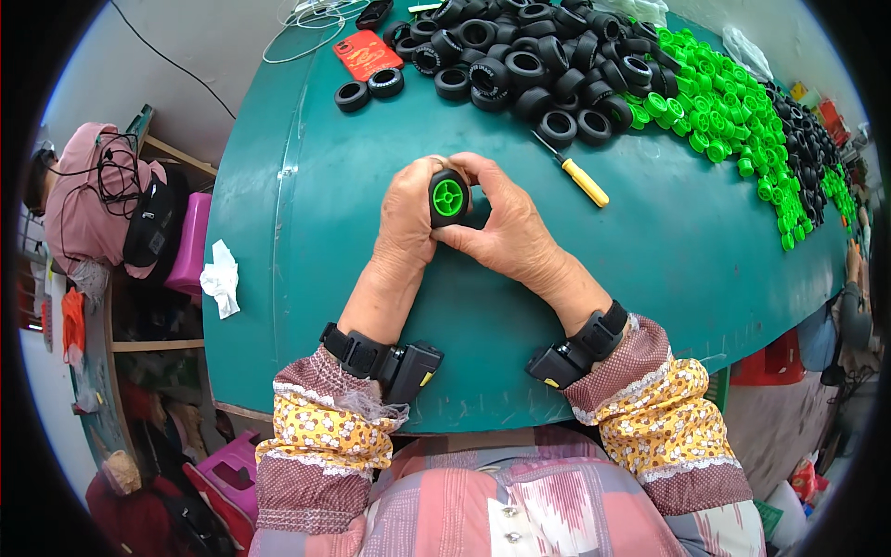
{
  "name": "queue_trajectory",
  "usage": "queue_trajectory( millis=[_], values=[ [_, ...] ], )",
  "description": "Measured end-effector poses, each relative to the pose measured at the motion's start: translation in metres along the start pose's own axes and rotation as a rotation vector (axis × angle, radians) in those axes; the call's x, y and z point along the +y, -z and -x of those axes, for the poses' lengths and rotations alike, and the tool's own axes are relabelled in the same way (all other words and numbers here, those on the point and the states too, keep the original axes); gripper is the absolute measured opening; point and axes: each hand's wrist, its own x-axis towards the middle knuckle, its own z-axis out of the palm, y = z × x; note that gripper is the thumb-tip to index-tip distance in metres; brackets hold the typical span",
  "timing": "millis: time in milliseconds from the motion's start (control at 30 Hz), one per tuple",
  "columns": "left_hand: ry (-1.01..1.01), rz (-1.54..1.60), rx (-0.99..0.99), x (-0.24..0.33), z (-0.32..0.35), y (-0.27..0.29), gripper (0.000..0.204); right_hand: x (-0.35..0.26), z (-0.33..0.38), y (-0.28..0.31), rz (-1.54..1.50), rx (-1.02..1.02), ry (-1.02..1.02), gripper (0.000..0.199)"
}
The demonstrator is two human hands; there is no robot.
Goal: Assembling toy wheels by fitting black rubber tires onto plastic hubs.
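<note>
Over the middle of the green table I hold a toy wheel, a black tire with a bright green spoked hub inside it. My left hand grips it from the left, its fingers mostly hidden behind the tire. From the right, my right hand curls around it, thumb at the lower edge and fingers at the upper edge. A yellow-handled screwdriver lies beyond my right hand, its tip toward the loose black tires. Bright green hubs are heaped to the right of those tires.
On the green table a red phone case lies near two separate tires at the back left. White crumpled tissue sits at the left edge. Another person's arm shows at the far right. Shelves with bags stand at left.
</note>
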Motion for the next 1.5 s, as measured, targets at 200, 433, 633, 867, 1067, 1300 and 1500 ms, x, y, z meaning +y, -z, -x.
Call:
queue_trajectory(
  millis=[200, 433, 633, 867, 1067, 1300, 1500],
  values=[
    [0.171, 0.221, -0.058, 0.001, -0.007, 0.006, 0.033, 0.007, -0.006, 0.002, 0.040, 0.011, 0.098, 0.056],
    [0.215, 0.183, -0.076, -0.001, 0.000, -0.002, 0.028, 0.003, -0.006, 0.004, -0.079, -0.007, -0.097, 0.053],
    [0.242, 0.280, -0.130, -0.004, -0.003, 0.006, 0.022, 0.002, -0.005, 0.007, 0.040, -0.041, 0.026, 0.054],
    [0.261, 0.433, -0.188, -0.005, -0.011, 0.011, 0.030, 0.006, -0.003, 0.001, 0.002, 0.090, -0.018, 0.054],
    [0.262, 0.470, -0.208, 0.000, -0.007, 0.007, 0.030, 0.004, -0.004, 0.005, -0.010, -0.040, -0.030, 0.053],
    [0.278, 0.345, -0.166, -0.002, -0.005, 0.011, 0.029, 0.006, -0.005, 0.003, -0.078, -0.076, 0.019, 0.051],
    [0.215, 0.371, -0.037, -0.006, -0.002, 0.000, 0.020, 0.006, -0.005, 0.008, -0.021, -0.082, 0.082, 0.048]
  ],
)
